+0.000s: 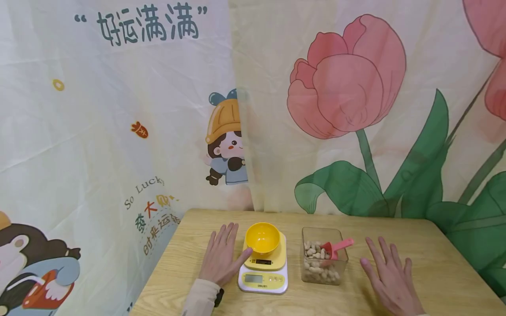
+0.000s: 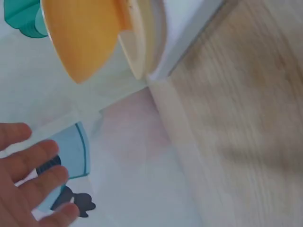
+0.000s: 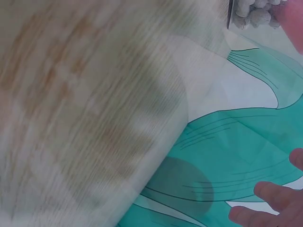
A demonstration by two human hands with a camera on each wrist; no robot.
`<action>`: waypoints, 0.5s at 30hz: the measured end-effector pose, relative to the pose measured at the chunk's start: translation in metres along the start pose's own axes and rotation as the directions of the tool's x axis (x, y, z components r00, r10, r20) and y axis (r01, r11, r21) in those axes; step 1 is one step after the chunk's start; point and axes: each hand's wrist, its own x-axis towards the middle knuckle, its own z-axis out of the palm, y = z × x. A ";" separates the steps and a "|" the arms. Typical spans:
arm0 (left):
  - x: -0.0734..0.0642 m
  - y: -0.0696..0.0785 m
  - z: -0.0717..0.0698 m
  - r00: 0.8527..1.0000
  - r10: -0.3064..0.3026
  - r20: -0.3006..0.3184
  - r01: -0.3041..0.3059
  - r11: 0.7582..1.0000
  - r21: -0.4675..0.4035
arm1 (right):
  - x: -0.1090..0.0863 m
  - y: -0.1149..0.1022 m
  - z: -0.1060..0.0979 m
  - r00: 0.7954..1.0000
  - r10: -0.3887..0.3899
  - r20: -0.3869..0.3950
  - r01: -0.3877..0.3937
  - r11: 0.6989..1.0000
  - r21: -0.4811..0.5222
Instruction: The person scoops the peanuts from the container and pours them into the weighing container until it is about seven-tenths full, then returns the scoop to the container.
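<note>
My left hand point(image 1: 223, 259), fingers straight, is held just left of a white and yellow kitchen scale point(image 1: 262, 281), its thumb reaching toward the scale's edge. On the scale's platform sits a yellow bowl point(image 1: 262, 238) with no contents visible. To the right of a clear container point(image 1: 325, 274), my right hand point(image 1: 391, 276) spreads its fingers and holds nothing. The container has peanuts point(image 1: 316, 251) in it, and a pink scoop point(image 1: 334, 249) lies on them with its handle over the right rim. In the left wrist view the bowl point(image 2: 83, 35) appears above the fingers.
Everything stands on a wood-grain table point(image 1: 363, 228). Behind and beside it hang printed cloths, one with a large pink tulip point(image 1: 348, 79) and another with cartoon figures. The scale and the container stand side by side with a narrow strip of table between them.
</note>
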 end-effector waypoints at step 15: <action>0.043 0.046 0.009 0.963 0.259 0.075 -0.252 0.963 -0.100 | -0.003 -0.001 0.000 1.000 -0.001 -0.008 0.001 1.000 0.017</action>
